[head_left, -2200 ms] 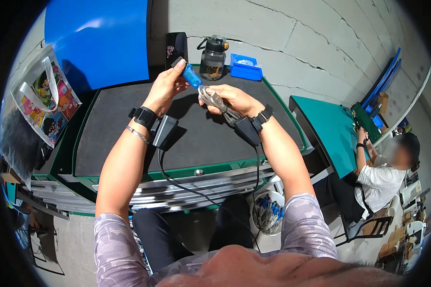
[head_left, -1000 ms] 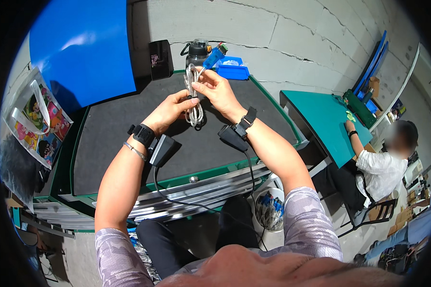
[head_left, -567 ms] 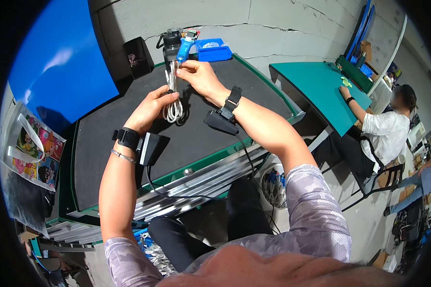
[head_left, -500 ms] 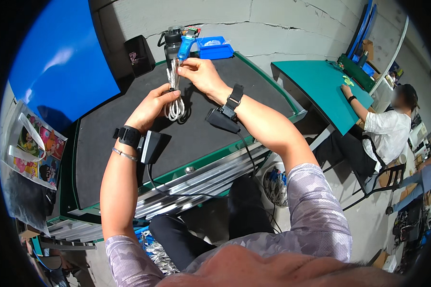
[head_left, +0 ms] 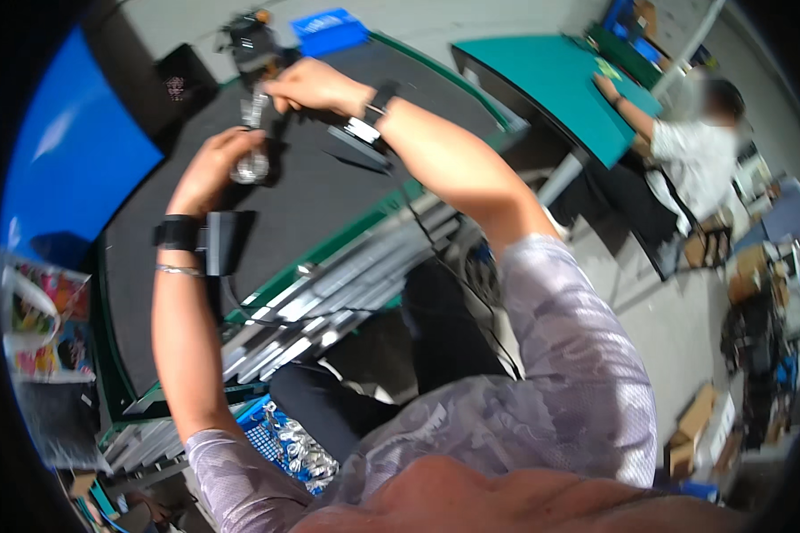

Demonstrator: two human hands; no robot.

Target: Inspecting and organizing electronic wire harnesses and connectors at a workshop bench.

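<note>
A coiled clear-sheathed silver cable [head_left: 252, 169] hangs between my two hands over the dark mat-topped workbench [head_left: 302, 191]. My left hand [head_left: 212, 167] is closed round the lower part of the coil, thumb along its side. Higher up, my right hand [head_left: 318, 87] pinches the cable's upper end, fingers pressed together. Motion smears the picture there, and the cable's plug cannot be made out. Just beyond my right hand stands a dark bottle [head_left: 251, 43].
Behind the bench's far edge are a blue tray [head_left: 329, 32] and a black box [head_left: 187, 78]. A blue basket [head_left: 260, 435] of cables stands below by my legs. At right, a person [head_left: 695, 147] sits at a teal table [head_left: 542, 84]. Wires hang from my wrist devices.
The whole view has swung, so bench and hands sit higher and further left. The blue plug and small red board seen before no longer show. Both hands keep hold of the cable.
</note>
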